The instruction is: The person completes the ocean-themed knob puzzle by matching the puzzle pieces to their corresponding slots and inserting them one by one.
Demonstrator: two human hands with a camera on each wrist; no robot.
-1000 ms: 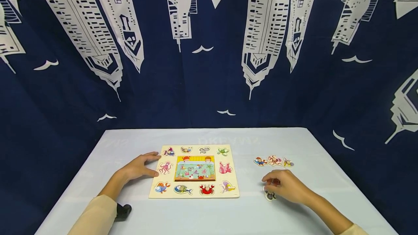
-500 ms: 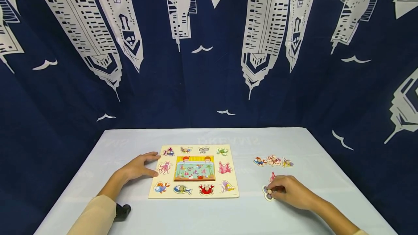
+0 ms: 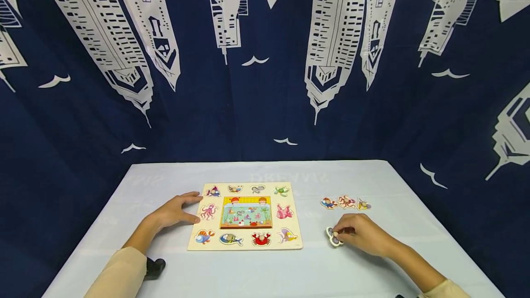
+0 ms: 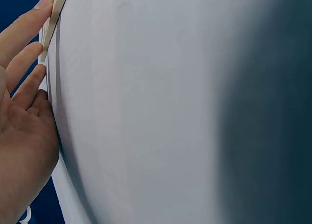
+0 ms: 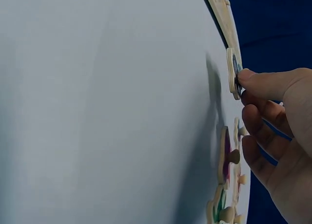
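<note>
A cream wooden peg-puzzle board (image 3: 194, 242) with sea-animal pictures lies on the table. My left hand (image 3: 175, 211) rests at its left edge, thumb and fingers spread; in the left wrist view the fingertips (image 4: 45, 4) meet the board's edge. To the right of the board, my right hand (image 3: 364, 234) pinches the wooden knob of a grey puzzle piece (image 3: 330, 238) between thumb and fingers. The right wrist view shows this piece (image 5: 231, 74) tilted on edge, its shadow apart from it. The other fingers curl loosely below.
Beyond the right hand, a blue-and-red piece (image 3: 329, 203), an octopus piece (image 3: 346, 202) and a yellowish piece (image 3: 364, 204) lie in a row. In the right wrist view, a purple piece (image 5: 224, 156) and a green piece (image 5: 219, 204) lie by the hand, hidden in the head view.
My right hand has come down onto the grey piece, taken its knob and moved it slightly up and left. A pink piece seen half a second ago is now covered. The left hand stays.
</note>
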